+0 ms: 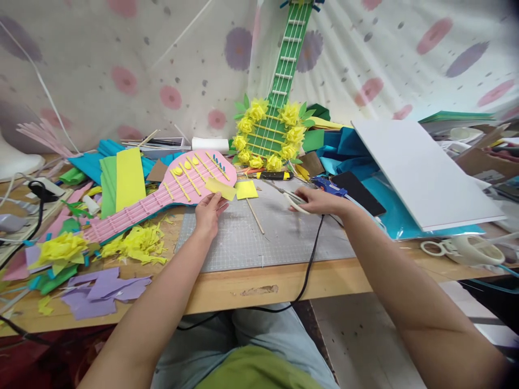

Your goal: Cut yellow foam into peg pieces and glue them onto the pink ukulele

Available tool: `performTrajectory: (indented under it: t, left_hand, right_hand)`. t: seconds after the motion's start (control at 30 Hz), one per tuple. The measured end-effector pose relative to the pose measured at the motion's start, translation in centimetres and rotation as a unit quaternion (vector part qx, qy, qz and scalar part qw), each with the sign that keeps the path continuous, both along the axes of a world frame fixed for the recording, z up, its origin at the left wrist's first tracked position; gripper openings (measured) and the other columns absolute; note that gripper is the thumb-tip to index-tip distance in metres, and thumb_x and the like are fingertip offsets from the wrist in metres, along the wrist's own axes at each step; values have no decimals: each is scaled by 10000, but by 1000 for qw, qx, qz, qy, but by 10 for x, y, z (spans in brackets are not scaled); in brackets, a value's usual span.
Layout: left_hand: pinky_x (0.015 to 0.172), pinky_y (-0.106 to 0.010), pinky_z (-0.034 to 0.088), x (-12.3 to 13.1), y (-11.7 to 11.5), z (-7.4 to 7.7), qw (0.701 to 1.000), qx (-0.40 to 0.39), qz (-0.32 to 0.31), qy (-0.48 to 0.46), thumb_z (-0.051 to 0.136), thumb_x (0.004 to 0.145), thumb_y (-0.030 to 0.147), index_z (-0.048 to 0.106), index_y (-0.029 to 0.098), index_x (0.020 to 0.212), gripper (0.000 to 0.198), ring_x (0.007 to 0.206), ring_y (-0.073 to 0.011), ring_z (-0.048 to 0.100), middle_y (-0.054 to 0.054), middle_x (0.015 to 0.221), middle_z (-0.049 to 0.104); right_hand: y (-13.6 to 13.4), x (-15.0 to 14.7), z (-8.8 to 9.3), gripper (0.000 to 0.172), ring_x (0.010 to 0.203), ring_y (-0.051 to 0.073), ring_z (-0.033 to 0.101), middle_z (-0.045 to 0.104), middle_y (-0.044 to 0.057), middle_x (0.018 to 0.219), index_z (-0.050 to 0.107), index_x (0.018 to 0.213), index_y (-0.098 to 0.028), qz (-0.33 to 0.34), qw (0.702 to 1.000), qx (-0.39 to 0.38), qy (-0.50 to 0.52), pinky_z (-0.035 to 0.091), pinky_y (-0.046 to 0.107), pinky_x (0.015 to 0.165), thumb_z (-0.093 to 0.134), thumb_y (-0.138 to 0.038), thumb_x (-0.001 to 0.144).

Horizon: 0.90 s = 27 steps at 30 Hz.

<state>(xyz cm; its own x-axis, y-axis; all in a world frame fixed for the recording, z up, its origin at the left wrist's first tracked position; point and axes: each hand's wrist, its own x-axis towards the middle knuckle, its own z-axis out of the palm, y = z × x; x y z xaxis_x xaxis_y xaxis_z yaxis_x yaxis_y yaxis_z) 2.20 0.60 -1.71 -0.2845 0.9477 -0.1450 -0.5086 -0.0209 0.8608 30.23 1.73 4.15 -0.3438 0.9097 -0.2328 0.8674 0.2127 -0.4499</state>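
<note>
nearest: black cable runs off the cutting mat over the table's front edge and down across the lap. purple paper pieces lie left of the mat, near the table edge; shredded yellow scraps just beyond them, also left of the mat.

over the mat's left part: left hand, thumb and fingers pinched together on a yellow paper strip, held at the mat's far left side. whether the strip touches the pink guitar behind it, cannot tell.

over the mat's right part: right hand, fingers closed round the handles of scissors, blades pointing left across the mat.

between the hands, on the mat: thin wooden stick, its far end at a yellow paper square.

farther: pink guitar lies beyond the mat's left corner, neck stretching left. utility knife at the mat's far edge; blue glue gun at its far right. beyond the mat, green guitar stands upright, ringed with yellow flowers, before a spotted curtain.
</note>
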Motion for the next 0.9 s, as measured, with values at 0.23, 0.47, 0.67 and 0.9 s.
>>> performTrajectory:
  t: [0.23, 0.47, 0.67, 0.9]
  left_hand:
    - [731, -289, 492, -3, -3, 2, 1000, -14, 3, -25, 667, 644, 218, 577, 129, 748, 163, 665, -123, 637, -35, 723, 653]
    - [709, -263, 506, -8, -2, 6, 997, -44, -16, -69, 623, 690, 163, 600, 138, 774, 91, 668, -116, 639, -35, 746, 664]
    - [701, -248, 508, -7, 0, 5, 993, -69, -38, -88, 597, 713, 147, 620, 141, 792, 82, 681, -116, 643, -43, 769, 675]
    - [734, -248, 511, -7, 0, 4, 992, -81, -35, -87, 598, 721, 155, 628, 140, 796, 83, 765, -138, 653, -57, 792, 681]
  right_hand:
    - [-3, -58, -1, 453, 681, 125, 447, 489, 20, 753, 447, 843, -162, 157, 978, -69, 120, 377, 249, 612, 423, -605, 751]
    - [-1, -81, 0, 464, 573, 86, 416, 433, -27, 629, 435, 779, -166, 209, 948, -169, 170, 370, 225, 535, 457, -628, 731]
    - [0, -87, -3, 458, 512, 66, 387, 399, -48, 578, 401, 720, -178, 202, 936, -208, 197, 362, 212, 495, 450, -633, 733]
    - [-1, -92, -2, 466, 485, 47, 378, 390, -51, 593, 389, 696, -175, 203, 929, -218, 219, 348, 198, 465, 471, -633, 719]
